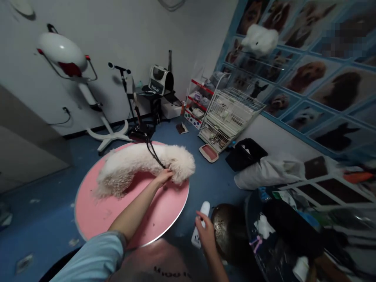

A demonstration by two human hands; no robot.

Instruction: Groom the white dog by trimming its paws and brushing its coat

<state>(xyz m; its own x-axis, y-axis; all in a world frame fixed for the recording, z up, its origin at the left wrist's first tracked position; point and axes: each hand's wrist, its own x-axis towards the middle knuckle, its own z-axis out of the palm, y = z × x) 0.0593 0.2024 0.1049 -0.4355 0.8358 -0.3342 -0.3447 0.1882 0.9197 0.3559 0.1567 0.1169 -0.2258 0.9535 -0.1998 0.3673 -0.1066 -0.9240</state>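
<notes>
A fluffy white dog (138,156) stands on a round pink grooming table (96,211), its head end toward the right. A black leash strap (155,154) runs down to its neck. My left hand (165,177) reaches across the table, with fingers closed in the fur under the dog's head; the fingertips are partly hidden. Off the table's right edge, my right hand (205,229) grips a long white rounded object (206,207) with dark marks near its lower end. Its exact kind is hard to make out.
A brown round stool (227,227) stands close to my right hand, beside a cluttered dark tray (252,250). A white stand dryer (63,53) rises behind the table. Wire cages (225,113), a litter tray (209,153) and a black bin (243,154) line the right wall.
</notes>
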